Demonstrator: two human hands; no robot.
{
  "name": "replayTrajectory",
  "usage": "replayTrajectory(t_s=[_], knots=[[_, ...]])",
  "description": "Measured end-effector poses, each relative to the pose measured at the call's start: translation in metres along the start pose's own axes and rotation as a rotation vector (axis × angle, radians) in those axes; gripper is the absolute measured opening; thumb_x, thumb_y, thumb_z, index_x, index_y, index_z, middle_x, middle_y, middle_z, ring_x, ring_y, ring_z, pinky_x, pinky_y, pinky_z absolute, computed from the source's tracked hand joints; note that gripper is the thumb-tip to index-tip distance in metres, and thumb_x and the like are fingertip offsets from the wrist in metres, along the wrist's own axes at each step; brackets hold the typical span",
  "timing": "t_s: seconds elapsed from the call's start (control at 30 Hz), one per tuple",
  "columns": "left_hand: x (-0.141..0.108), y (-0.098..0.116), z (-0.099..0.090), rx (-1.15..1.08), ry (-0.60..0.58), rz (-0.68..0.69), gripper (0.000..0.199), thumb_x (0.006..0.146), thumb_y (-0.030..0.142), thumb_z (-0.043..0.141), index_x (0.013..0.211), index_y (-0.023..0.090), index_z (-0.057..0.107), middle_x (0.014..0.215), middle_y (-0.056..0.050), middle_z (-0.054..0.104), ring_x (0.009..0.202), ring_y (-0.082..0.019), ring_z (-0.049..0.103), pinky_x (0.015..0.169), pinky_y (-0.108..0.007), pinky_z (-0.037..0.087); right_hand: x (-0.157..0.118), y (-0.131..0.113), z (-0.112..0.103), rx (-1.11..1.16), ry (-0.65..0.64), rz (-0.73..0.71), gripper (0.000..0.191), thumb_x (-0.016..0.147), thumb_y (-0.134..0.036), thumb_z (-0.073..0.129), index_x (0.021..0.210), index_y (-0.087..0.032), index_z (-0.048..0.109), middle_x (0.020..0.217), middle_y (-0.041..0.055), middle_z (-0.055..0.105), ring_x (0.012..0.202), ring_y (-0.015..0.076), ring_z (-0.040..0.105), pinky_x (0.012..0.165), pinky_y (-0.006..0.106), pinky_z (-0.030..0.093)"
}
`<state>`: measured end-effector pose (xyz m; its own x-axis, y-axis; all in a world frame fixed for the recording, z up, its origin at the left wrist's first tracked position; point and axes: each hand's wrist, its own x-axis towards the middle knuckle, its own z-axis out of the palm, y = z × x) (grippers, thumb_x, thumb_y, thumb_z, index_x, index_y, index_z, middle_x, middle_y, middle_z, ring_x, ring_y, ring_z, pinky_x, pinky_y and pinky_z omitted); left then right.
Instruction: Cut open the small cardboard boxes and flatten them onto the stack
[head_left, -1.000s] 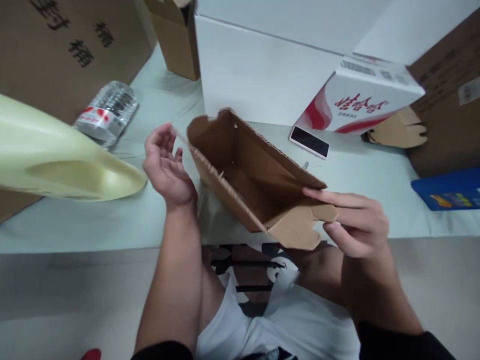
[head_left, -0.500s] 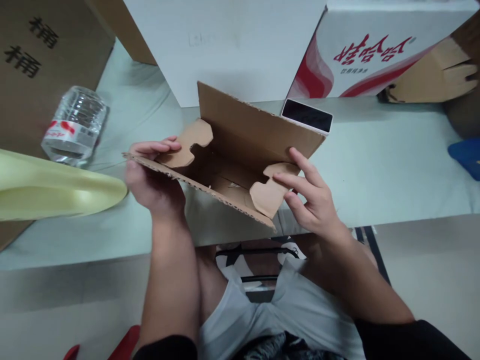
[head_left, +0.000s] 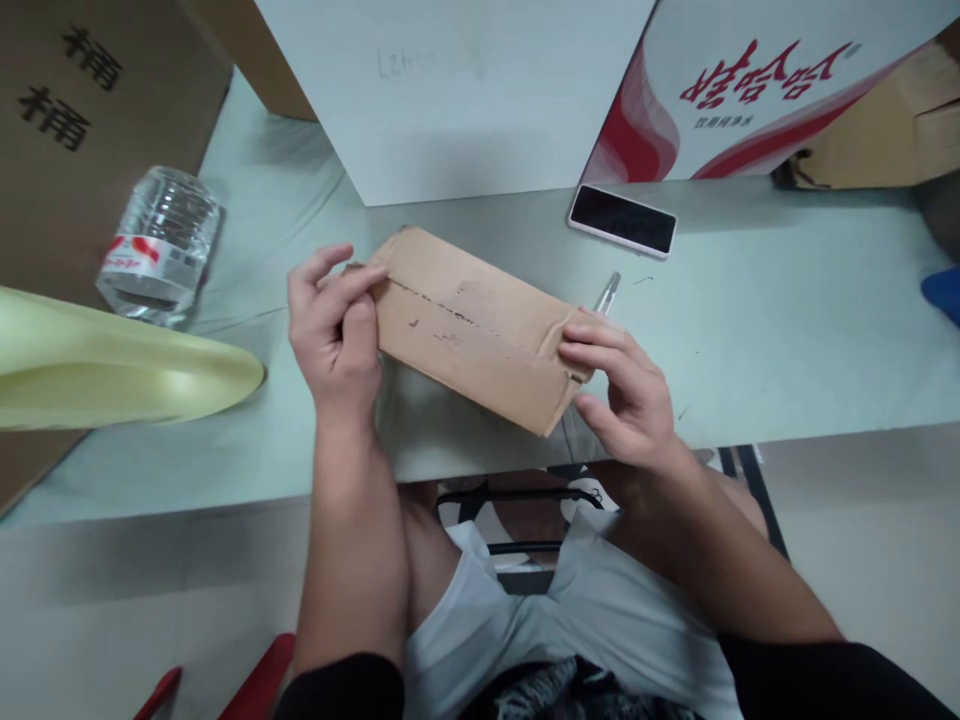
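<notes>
A small brown cardboard box (head_left: 472,335) is tilted between my hands above the table, its two top flaps folded together along a rough, torn seam. My left hand (head_left: 334,325) grips its left end, with the thumb in front and the fingers over the corner. At the right end, my right hand (head_left: 622,385) lays its fingers on the top, the thumb lower down by the corner. The inside of the box is hidden. Just beyond my right fingers lies a slim, clear or silvery pen-like object (head_left: 610,290), partly covered.
A phone (head_left: 622,220) lies on the green-covered table (head_left: 750,330). White boxes (head_left: 465,110) stand at the back. To the left are a plastic water bottle (head_left: 159,245), a large brown carton (head_left: 67,180) and a smooth pale yellow object (head_left: 135,365).
The box was open toward me, with flaps standing up; now a closed face with a seam is toward me. Both hands have shifted their hold, and the pen-like object has come into view.
</notes>
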<state>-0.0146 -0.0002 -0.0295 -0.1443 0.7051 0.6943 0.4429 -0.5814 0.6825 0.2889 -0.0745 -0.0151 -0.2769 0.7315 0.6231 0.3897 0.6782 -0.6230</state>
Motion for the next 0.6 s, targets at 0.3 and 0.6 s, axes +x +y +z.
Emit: replayTrajectory(t_s=[0.3, 0.6], knots=[[0.002, 0.01, -0.004, -0.092, 0.028, -0.131, 0.024, 0.087, 0.022, 0.065, 0.1, 0.02, 0.086, 0.114, -0.01, 0.076, 0.114, -0.025, 0.068, 0.112, -0.046, 0.05, -0.02, 0.024, 0.007, 0.135, 0.138, 0.468, 0.055, 0.103, -0.062, 0.049, 0.149, -0.032, 0.048, 0.153, 0.0126, 0.059, 0.135, 0.0283, 0.063, 0.107, 0.049, 0.058], [0.016, 0.013, -0.003, -0.19, 0.238, -0.387, 0.029, 0.062, 0.015, 0.052, 0.071, 0.021, 0.078, 0.085, -0.007, 0.076, 0.097, -0.027, 0.068, 0.11, -0.049, 0.05, -0.012, 0.015, -0.001, 0.243, -0.309, 0.852, 0.064, 0.104, -0.072, 0.034, 0.13, -0.024, 0.068, 0.097, 0.0067, 0.078, 0.084, 0.0209, 0.073, 0.07, 0.034, 0.057]])
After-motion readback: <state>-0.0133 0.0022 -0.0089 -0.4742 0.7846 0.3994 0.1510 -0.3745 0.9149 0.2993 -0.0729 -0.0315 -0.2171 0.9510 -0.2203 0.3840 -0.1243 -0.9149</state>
